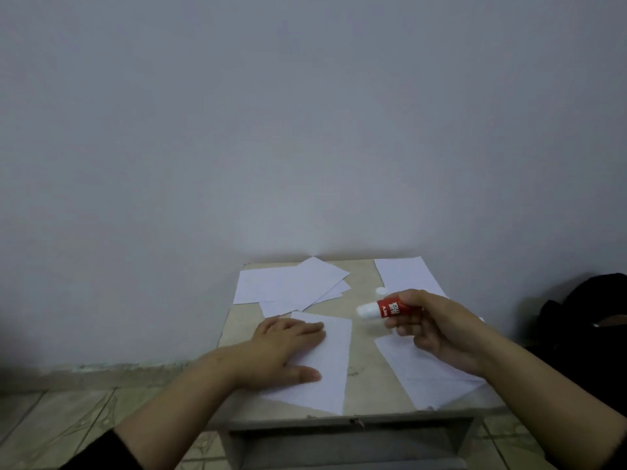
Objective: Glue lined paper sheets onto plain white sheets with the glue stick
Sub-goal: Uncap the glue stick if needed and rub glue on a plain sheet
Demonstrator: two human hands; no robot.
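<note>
My left hand (285, 347) lies flat, pinning the sheet (325, 364) near the table's (359, 371) front edge. My right hand (437, 329) grips the glue stick (385, 308), its long axis pointing left toward that sheet, just beside it.

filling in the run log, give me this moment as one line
left hand: flat on sheet | right hand: holds glue stick, raised | cap: cannot tell | stacks: far side

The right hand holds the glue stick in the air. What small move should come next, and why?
Probably lower the glue stick onto the sheet that the left hand presses flat. The right hand holds the stick above the table, its white end pointing toward that sheet.
</note>
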